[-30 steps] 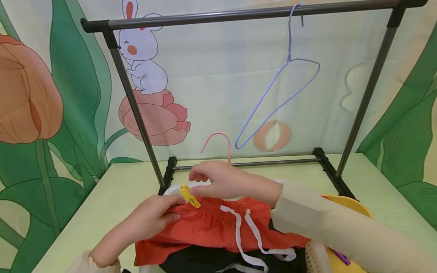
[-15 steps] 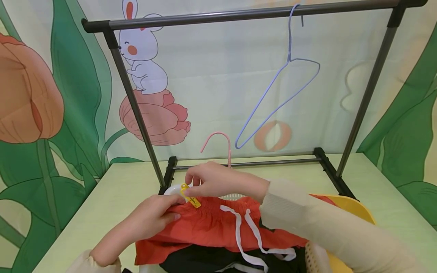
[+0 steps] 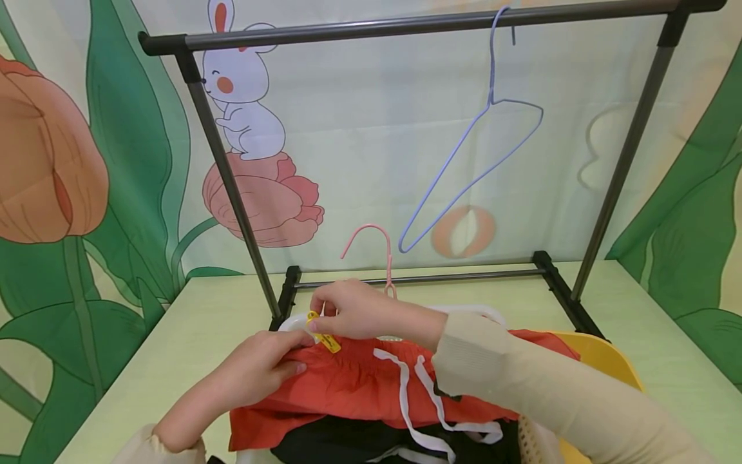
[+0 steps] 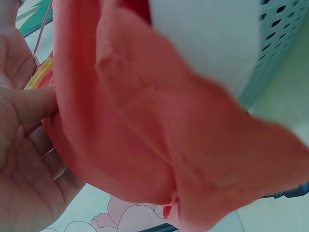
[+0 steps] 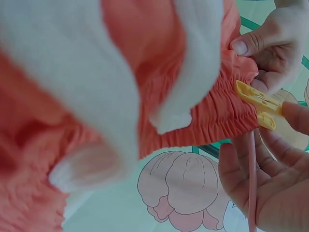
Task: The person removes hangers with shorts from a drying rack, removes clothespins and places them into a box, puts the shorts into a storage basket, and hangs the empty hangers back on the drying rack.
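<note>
A pair of red-orange shorts (image 3: 348,386) with white drawstrings (image 3: 431,386) is spread above a white basket (image 3: 294,321). My left hand (image 3: 255,367) holds the waistband's left corner, thumb in front. My right hand (image 3: 368,312) pinches the ends of a yellow clothespin (image 3: 329,342) between thumb and finger. One arm of the clothespin (image 5: 251,94) lies over the front of the gathered waistband in the right wrist view. Out of the waistband rises the hook of a pink hanger (image 3: 389,254); its wire (image 5: 252,183) passes beside my right fingers. The rest of that hanger is hidden.
A dark clothes rack (image 3: 348,30) stands behind on the pale table (image 3: 174,335). From its bar hangs a blue hanger (image 3: 446,167). Black clothing (image 3: 330,441) lies beneath the shorts. A yellow basket (image 3: 614,367) with red cloth sits at the right, partly behind my right sleeve.
My right hand has shifted slightly left and down, and its thumb and finger have come onto the yellow clothespin's ends. The left hand and shorts stay almost still.
</note>
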